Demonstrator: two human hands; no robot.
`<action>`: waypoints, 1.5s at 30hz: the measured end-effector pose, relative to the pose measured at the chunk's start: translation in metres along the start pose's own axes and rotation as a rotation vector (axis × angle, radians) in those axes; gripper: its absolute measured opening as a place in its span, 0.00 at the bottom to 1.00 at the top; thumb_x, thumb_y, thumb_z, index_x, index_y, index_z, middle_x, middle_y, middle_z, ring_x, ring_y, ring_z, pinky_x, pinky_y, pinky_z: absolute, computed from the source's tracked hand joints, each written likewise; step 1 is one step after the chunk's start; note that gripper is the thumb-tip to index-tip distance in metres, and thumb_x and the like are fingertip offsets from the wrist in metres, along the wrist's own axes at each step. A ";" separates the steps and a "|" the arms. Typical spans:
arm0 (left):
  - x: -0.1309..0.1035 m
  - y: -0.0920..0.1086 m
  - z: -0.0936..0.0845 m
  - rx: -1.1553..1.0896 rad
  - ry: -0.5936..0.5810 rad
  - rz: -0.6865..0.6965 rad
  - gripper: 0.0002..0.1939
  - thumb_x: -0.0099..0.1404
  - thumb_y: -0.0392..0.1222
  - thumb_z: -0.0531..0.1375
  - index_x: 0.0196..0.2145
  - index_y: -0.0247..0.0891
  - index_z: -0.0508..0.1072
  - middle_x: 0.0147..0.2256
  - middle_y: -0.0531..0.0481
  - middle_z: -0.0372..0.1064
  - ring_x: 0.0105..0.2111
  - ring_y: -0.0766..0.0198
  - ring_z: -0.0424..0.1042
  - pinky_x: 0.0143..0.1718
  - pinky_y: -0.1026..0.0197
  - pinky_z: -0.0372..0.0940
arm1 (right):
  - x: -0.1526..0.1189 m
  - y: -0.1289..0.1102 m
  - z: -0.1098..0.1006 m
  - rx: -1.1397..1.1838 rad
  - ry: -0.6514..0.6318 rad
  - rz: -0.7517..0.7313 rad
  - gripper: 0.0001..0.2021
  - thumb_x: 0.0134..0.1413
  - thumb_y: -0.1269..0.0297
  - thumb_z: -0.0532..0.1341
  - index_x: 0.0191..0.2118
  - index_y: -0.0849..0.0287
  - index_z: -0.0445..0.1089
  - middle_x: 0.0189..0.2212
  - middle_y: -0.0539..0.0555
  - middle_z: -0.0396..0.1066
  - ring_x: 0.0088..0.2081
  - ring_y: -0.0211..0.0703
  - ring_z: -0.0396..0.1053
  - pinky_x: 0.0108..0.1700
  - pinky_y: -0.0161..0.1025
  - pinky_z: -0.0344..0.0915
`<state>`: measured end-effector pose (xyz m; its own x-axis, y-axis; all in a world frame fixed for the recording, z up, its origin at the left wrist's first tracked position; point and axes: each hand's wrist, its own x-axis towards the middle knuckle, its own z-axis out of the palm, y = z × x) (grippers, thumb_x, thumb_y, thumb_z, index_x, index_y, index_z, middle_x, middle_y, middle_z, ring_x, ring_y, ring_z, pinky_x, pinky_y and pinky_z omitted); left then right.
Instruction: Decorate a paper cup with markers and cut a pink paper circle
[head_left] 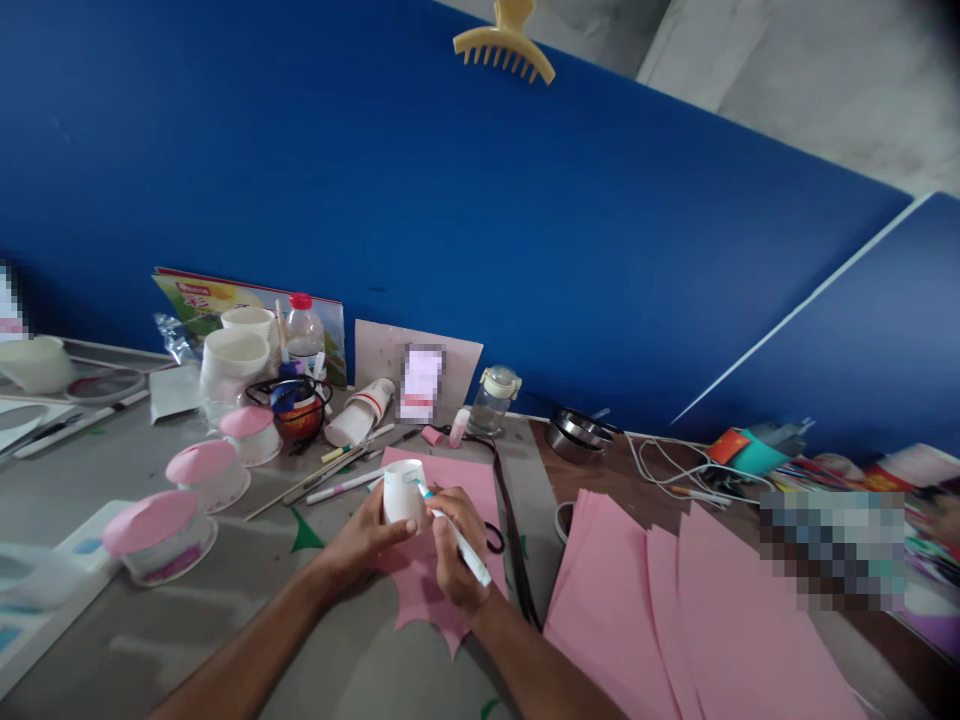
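A white paper cup with a few teal lines near its rim is held up over the table. Wrapped around its left side, the fingers and thumb of my left hand grip it. My right hand is closed on a white marker, whose teal tip is at the cup's side near the drawn lines. Beneath the hands lies a cut pink paper with a scalloped lower edge. Partly hidden beside my right hand is a dark scissors handle.
Several pink-topped paper cups stand at the left. White cups, a glass jar, a phone and a glue stick line the back. Pink paper sheets, metal bowls and white cables lie right.
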<state>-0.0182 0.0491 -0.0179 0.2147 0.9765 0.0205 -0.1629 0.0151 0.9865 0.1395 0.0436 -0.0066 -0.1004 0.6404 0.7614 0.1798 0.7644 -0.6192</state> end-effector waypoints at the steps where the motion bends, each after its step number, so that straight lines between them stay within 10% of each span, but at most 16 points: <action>1: 0.000 0.001 0.000 0.004 0.004 -0.005 0.29 0.51 0.55 0.68 0.45 0.36 0.69 0.37 0.47 0.69 0.40 0.54 0.65 0.43 0.56 0.61 | 0.000 0.000 0.000 0.001 -0.001 0.011 0.11 0.66 0.64 0.49 0.41 0.57 0.68 0.35 0.57 0.71 0.38 0.46 0.71 0.40 0.46 0.70; 32: -0.001 0.004 0.003 0.067 0.025 -0.003 0.27 0.49 0.54 0.68 0.43 0.37 0.70 0.35 0.48 0.69 0.40 0.53 0.65 0.42 0.56 0.62 | 0.000 -0.001 -0.001 -0.008 -0.027 -0.026 0.10 0.64 0.66 0.50 0.42 0.57 0.69 0.35 0.57 0.71 0.39 0.48 0.70 0.39 0.46 0.68; 45: -0.003 0.006 0.000 -0.198 0.001 -0.056 0.34 0.48 0.52 0.71 0.51 0.35 0.70 0.45 0.40 0.72 0.45 0.49 0.69 0.48 0.51 0.62 | -0.007 0.009 0.006 -0.023 0.085 0.256 0.18 0.69 0.57 0.47 0.57 0.59 0.61 0.44 0.60 0.68 0.42 0.47 0.69 0.45 0.47 0.70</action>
<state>-0.0192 0.0466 -0.0125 0.2274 0.9732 -0.0338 -0.3367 0.1112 0.9350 0.1363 0.0464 -0.0182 0.0334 0.8031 0.5949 0.2112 0.5761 -0.7896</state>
